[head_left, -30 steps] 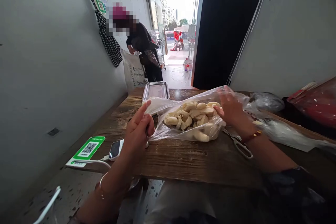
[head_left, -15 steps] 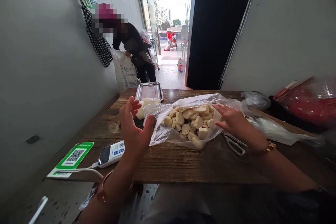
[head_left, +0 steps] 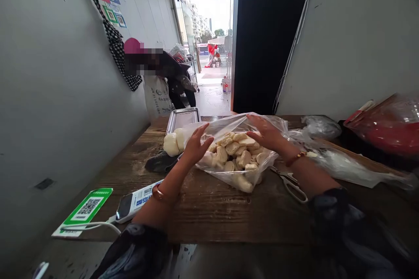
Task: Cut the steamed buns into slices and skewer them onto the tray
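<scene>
- The left hand (head_left: 195,146) was open, thumb apart from the fingers, at the near-left side of a clear, thin plastic bag (head_left: 225,127); the right hand (head_left: 269,136) was also open, fingers stretched, at its right side. I saw neither hand closed on the film, and whether the fingertips touched it I could not tell.
- The bag lay between the two hands, on the dark brown wooden bench (head_left: 209,216), with pale cream, rounded dough-like pieces (head_left: 241,151) inside.
- In my judgement, to handle the bag well, both hands needed to work at the same height, with flat fingers and a light pull, because such film could tear.
- It also seemed wise to keep the bag away from the white-handled scissors (head_left: 284,177), just below the right hand.
- I counted one bag and one pair of scissors; the pieces were many and overlapped, so an exact number was not possible.
- Left of the left hand were at least two smooth white round lumps (head_left: 170,144) and one dark grey crumpled cloth (head_left: 159,162).
- Beyond that hand stood one rectangular silver metal tray (head_left: 183,117).
</scene>
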{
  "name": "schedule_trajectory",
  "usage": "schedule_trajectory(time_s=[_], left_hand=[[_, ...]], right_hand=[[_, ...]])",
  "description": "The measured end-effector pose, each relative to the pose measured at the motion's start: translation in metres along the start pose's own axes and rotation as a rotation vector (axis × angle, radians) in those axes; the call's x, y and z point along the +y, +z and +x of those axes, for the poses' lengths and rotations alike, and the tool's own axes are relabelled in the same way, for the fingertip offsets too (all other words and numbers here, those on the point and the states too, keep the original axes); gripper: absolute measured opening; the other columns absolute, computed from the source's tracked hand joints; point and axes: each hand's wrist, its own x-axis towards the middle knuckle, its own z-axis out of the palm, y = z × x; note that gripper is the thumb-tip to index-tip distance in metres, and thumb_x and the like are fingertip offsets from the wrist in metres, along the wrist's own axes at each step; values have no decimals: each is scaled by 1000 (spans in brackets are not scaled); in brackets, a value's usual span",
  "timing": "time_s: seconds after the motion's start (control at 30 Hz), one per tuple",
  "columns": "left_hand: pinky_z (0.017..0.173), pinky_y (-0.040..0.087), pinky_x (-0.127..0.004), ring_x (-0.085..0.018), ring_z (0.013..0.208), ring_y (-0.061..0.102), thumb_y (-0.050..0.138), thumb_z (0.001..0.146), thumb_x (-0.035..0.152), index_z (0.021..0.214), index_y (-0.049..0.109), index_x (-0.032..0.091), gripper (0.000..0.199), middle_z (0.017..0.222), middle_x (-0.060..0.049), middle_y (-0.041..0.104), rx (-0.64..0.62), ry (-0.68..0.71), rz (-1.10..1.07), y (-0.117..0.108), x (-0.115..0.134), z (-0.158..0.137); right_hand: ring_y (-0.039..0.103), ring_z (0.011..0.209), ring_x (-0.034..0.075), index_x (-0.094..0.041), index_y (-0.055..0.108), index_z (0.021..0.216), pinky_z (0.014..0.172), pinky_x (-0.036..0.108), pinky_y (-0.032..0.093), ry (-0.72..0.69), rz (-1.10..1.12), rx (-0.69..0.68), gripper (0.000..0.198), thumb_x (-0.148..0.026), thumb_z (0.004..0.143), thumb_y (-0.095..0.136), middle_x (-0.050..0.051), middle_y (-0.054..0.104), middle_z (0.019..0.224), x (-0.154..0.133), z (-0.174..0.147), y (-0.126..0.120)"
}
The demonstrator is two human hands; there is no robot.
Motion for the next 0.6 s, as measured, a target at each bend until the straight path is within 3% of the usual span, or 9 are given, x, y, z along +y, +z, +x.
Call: schedule_trajectory(time_s=[0.1,0.23,0.33,0.43,0.53,0.6], left_hand=[[106,46,-47,-34,127,60,58,90,52,148,49,15,70,152,-21,49,-81,-186,-78,6,-30,23],[102,47,-46,-35,118,65,60,86,59,143,56,16,71,137,-20,64,-215,-366,-60,24,-65,44],[101,47,-45,-36,115,66,62,82,62,131,67,16,67,125,-18,71,-258,-402,-55,35,-83,46],[104,46,-45,-37,120,64,66,77,66,129,69,17,72,132,-17,68,-295,-384,-95,39,-90,40],[110,41,-44,-36,131,57,70,73,68,131,68,18,77,144,-15,61,-320,-365,-178,39,-87,32],[109,42,-42,-35,129,57,74,70,69,129,68,17,79,140,-15,64,-322,-392,-273,42,-82,28]], right_hand=[[35,151,29,-16,44,153,125,50,25,140,140,-39,64,-47,98,48,14,42,162,25,21,11],[56,136,31,-19,67,133,115,51,40,278,208,-76,51,-50,98,46,13,66,141,52,30,32],[74,102,33,-19,80,104,95,47,56,434,275,-132,58,-60,99,38,14,80,106,71,24,40],[76,77,32,-21,82,87,77,47,60,579,357,-188,77,-70,98,24,13,80,78,84,12,41],[76,76,31,-21,82,94,72,44,60,624,451,-228,87,-74,97,14,14,81,79,84,-3,38],[77,78,31,-20,82,99,70,43,60,654,558,-229,87,-76,95,15,15,81,82,78,-11,37]])
